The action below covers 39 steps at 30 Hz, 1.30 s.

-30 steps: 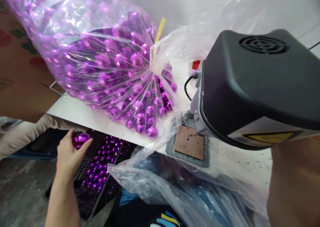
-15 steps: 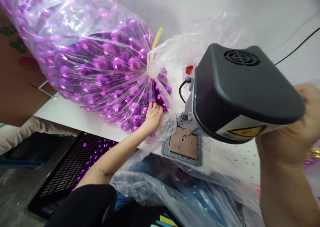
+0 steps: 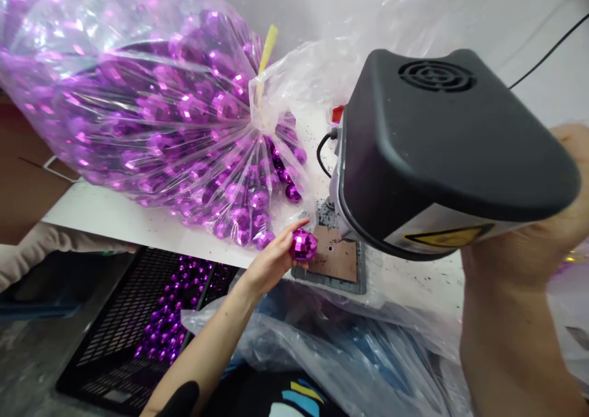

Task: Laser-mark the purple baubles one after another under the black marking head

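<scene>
While the left hand (image 3: 272, 257) pinches a shiny purple ball (image 3: 304, 245) between thumb and fingers, the right hand (image 3: 550, 240) sits behind a black machine (image 3: 442, 153).
The ball shows at a brown board's (image 3: 341, 262) left edge, near a bulging clear bag (image 3: 138, 76) of purple balls (image 3: 191, 105); the right hand's fingers are hidden, so its grip cannot be told.

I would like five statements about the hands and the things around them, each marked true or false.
1. The left hand holds a faceted purple ball. True.
2. A yellow strip stands at the neck of the plastic bag. True.
3. The right hand lies on the plastic bag. False: it is partly hidden behind the black machine housing.
4. The crate is white. False: it is black.
5. The black machine housing bears a yellow warning sign. True.
</scene>
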Motion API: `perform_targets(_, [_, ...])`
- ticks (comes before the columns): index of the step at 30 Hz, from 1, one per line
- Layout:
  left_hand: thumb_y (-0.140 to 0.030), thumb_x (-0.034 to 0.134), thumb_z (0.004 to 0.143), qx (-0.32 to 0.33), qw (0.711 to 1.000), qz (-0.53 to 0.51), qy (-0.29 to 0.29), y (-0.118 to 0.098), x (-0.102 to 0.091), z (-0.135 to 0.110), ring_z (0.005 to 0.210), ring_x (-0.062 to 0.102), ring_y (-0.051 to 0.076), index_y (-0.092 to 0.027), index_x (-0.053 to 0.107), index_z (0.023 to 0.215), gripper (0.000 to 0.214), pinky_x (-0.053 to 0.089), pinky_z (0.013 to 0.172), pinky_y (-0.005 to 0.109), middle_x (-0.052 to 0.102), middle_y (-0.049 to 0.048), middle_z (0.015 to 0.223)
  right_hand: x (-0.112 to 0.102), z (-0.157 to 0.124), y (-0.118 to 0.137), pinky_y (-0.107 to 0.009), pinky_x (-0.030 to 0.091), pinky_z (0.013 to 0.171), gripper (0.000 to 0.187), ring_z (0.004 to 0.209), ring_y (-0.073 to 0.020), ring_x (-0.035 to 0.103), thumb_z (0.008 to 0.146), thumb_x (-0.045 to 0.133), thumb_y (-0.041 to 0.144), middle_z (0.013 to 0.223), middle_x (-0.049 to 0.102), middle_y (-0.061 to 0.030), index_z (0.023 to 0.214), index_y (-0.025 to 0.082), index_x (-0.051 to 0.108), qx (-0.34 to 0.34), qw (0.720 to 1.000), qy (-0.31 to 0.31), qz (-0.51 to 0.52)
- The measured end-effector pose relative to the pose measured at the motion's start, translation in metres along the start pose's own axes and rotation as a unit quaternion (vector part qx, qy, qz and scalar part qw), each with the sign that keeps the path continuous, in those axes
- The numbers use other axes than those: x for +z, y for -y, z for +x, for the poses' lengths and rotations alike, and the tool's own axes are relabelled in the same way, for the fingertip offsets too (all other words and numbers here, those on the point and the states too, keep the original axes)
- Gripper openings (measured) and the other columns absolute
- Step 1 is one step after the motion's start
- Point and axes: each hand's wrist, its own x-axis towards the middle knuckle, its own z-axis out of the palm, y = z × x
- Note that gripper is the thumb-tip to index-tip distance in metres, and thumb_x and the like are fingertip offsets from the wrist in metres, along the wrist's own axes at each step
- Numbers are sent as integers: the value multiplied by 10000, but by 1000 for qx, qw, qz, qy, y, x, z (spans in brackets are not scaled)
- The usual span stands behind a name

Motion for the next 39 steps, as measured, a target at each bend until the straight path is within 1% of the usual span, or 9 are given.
perform_targets(5, [-426,788,807,17,974,222,-53,17,9,12,932,618,179,-232,563,1311,585,492,830,293,668,33,1047,1,0,8,-179,277,635,411,720,-5,385,936,526,459,688,382,-5,771,83,537,23,999,4,31])
perform_targets(9, [-438,814,766,78,915,384,-96,23,11,19,949,636,215,-196,628,1153,492,498,849,336,692,49,1063,1,2,12,-186,274,658,348,753,-10,383,926,557,386,701,389,-15,765,77,545,41,999,1,22])
perform_targets(13, [-376,815,780,185,850,485,-91,35,11,26,1121,618,254,-226,620,1202,489,487,984,397,664,78,1198,0,1,12,-194,265,662,340,745,-6,381,928,555,382,697,382,-15,777,77,555,40,999,2,20])
perform_targets(17, [-293,794,800,230,807,536,-93,43,14,32,1142,617,254,-239,602,1251,494,505,994,414,622,98,1233,0,1,13,-189,256,654,323,720,6,375,926,558,356,681,377,-3,773,73,543,42,999,3,27])
perform_targets(21, [-287,782,810,238,805,537,-85,50,20,36,1173,605,273,-219,543,1297,547,500,1015,445,627,108,1256,0,1,14,-196,255,653,338,746,-10,425,921,564,373,677,381,-4,767,73,546,37,999,-5,25])
perform_targets(25, [-296,739,843,228,803,543,-88,52,24,39,1171,593,273,-218,562,1256,456,485,1035,459,619,104,1251,0,1,14,-195,266,648,356,804,-34,489,921,561,404,688,392,-10,772,82,548,43,999,-3,32])
perform_targets(31, [-239,692,848,213,766,595,-119,63,32,41,1204,554,301,-209,578,1247,416,437,1077,506,595,127,1273,0,1,13,-160,257,621,336,770,-1,441,925,557,389,687,383,-7,777,87,550,32,999,-6,31])
perform_targets(33, [-229,662,871,222,760,602,-109,67,34,40,1230,546,298,-205,555,1279,423,414,1095,519,601,132,1281,0,2,12,-153,253,617,325,744,9,411,925,555,373,681,376,-4,775,85,547,30,999,-4,33])
perform_targets(39, [-365,636,920,205,790,573,-78,62,40,41,1247,559,275,-235,597,1210,320,351,1154,548,645,103,1255,3,1,11,-173,255,618,339,703,0,392,920,561,385,673,381,-5,767,83,543,24,999,-13,46])
